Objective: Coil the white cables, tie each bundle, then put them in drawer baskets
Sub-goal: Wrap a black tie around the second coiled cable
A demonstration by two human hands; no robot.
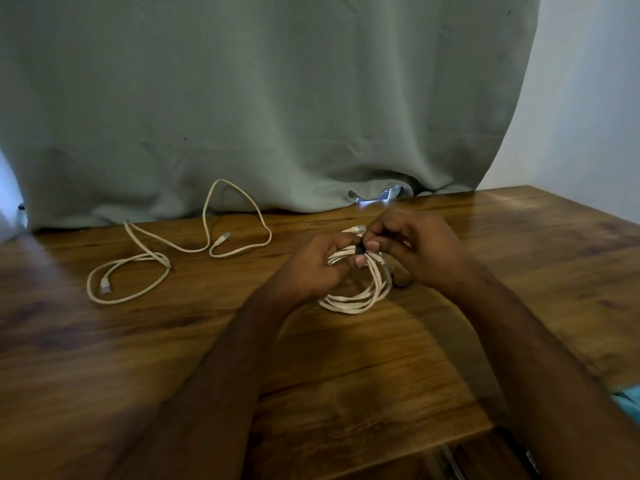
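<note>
Coil (360,292): left hand (318,268) grips its strands; top hidden
Tie (360,251): dark, blurred; right hand (415,251) pinches it
Loose cable (173,251): uncoiled on table (138,341)

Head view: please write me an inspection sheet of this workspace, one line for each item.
Surface: wooden table, glossy.
Job's things: coiled white cable held over the table; black tie at its top.
Clutter: small dark object beside the coil, unclear.
Hands: left hand grips the bundle; right hand pinches the tie.
Cables: loose white cable sprawls uncoiled at left.
Surroundings: grey-green curtain, white wall.
</note>
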